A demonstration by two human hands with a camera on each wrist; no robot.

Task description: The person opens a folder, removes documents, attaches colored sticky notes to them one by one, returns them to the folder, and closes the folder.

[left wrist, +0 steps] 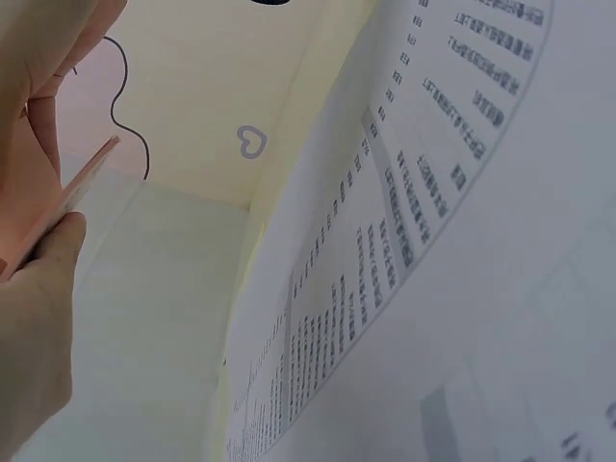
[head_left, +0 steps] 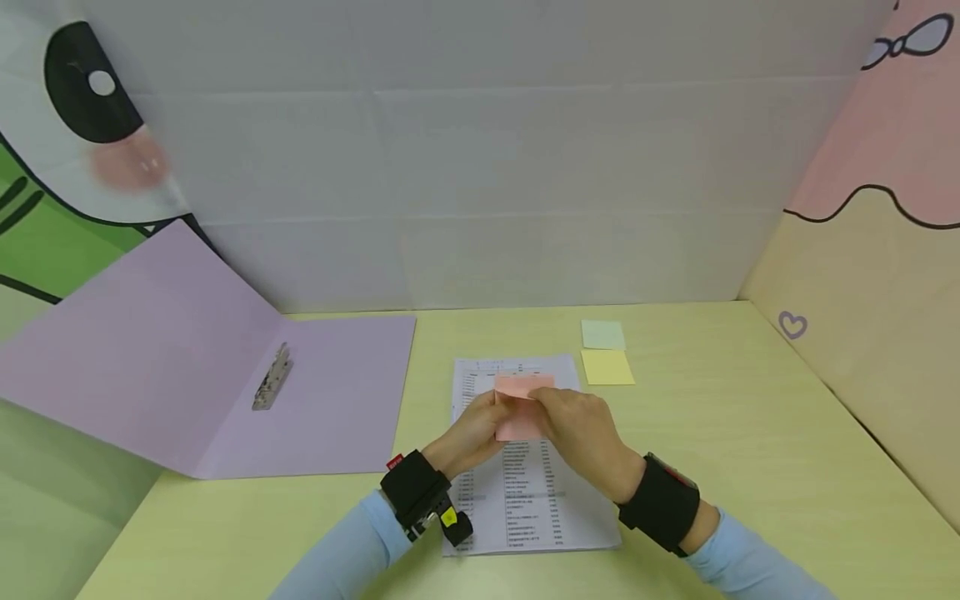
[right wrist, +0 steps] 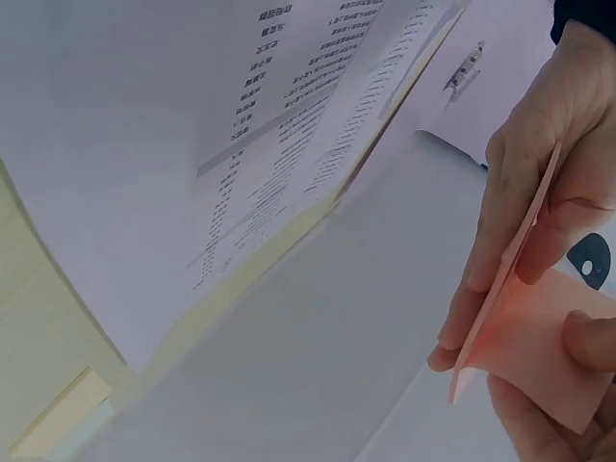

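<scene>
Above a printed paper stack (head_left: 525,521), both hands hold a pad of pink sticky notes (head_left: 517,427). My left hand (head_left: 471,429) grips the pad between thumb and fingers, as the right wrist view shows. My right hand (head_left: 588,427) pinches a pink sheet (right wrist: 539,332), which bends away from the pad at one end. Whether that sheet is still stuck to the pad along an edge, I cannot tell. In the left wrist view the left thumb (left wrist: 60,245) lies against the pad's side.
An open purple folder (head_left: 345,392) with a metal clip (head_left: 273,377) lies on the left. A pale green note pad (head_left: 603,334) and a yellow one (head_left: 607,367) lie beyond the stack, to its right. A grey-white wall (head_left: 480,167) rises along the table's back edge.
</scene>
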